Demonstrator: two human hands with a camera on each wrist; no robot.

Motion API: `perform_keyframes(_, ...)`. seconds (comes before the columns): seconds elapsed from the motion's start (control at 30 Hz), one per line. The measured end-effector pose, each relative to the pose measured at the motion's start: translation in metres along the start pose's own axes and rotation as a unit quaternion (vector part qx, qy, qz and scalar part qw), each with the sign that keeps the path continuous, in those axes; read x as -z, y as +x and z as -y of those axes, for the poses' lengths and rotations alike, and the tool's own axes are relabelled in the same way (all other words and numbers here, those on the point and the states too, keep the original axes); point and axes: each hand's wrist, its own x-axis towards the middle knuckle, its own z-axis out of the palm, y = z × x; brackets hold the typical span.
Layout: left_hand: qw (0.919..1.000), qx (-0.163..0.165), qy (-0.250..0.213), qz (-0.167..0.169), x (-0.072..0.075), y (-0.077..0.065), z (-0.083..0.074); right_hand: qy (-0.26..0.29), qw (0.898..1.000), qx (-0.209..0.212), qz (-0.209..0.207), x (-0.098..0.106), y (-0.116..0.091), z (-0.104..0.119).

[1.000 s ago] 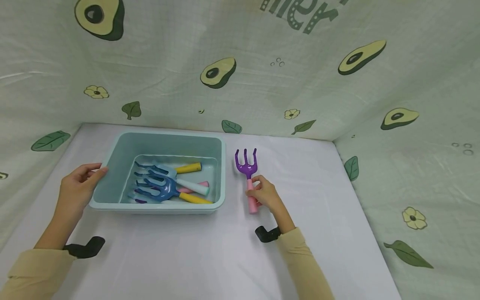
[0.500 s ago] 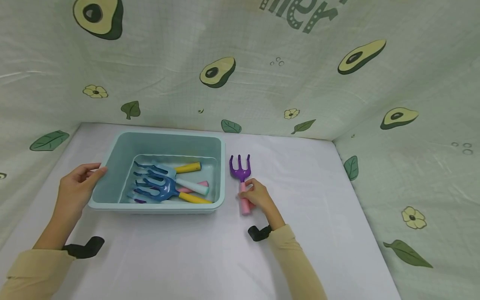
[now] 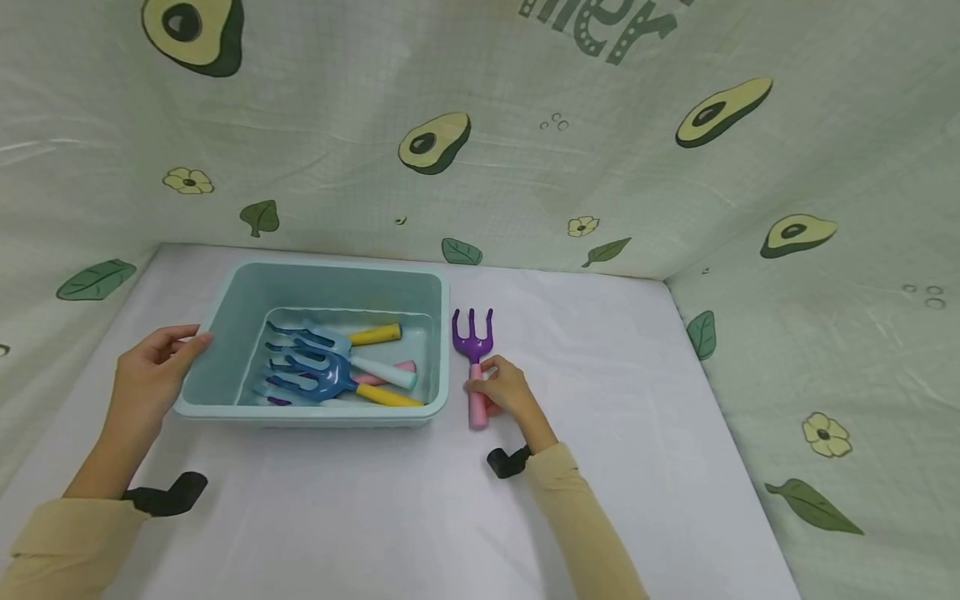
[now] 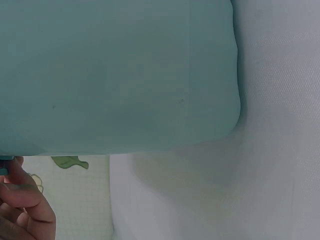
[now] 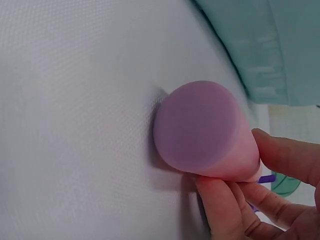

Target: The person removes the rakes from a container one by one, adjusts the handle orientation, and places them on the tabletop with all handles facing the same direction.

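Observation:
My right hand (image 3: 504, 388) pinches the pink handle of a toy garden fork (image 3: 474, 346) with a purple three-pronged head. Its prongs point toward the back wall, just right of a light teal plastic basin (image 3: 315, 413). Seen from the right wrist, the round end of the pink handle (image 5: 200, 127) faces the camera, with thumb and fingers on either side of it. My left hand (image 3: 153, 367) grips the basin's left rim between thumb and fingers. Inside the basin lie several more toy forks, among them a blue fork (image 3: 322, 382) with a yellow handle on top.
White cloth covers the table (image 3: 360, 517). A pale green curtain (image 3: 525, 167) printed with avocados and leaves hangs behind it and at both sides. Each wrist wears a black camera mount, such as the left mount (image 3: 168, 495).
My right hand has moved the purple-and-pink fork left, closer to the basin's right side. The left hand stays on the rim, and the basin has hardly shifted.

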Motion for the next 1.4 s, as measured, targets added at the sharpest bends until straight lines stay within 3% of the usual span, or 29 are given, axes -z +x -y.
perform_keyframes(0.67, 0.9999, 0.008, -0.011, 0.001, 0.0009, 0.0005, 0.0011, -0.004, 1.000, -0.006, -0.005, -0.0016, 0.0006, 0.0035)
perform_keyframes(1.4, 0.9999, -0.010, -0.002, -0.006, -0.0001, -0.0004, 0.0009, -0.014, 1.000, -0.002, -0.002, -0.0033, -0.0006, 0.0058)
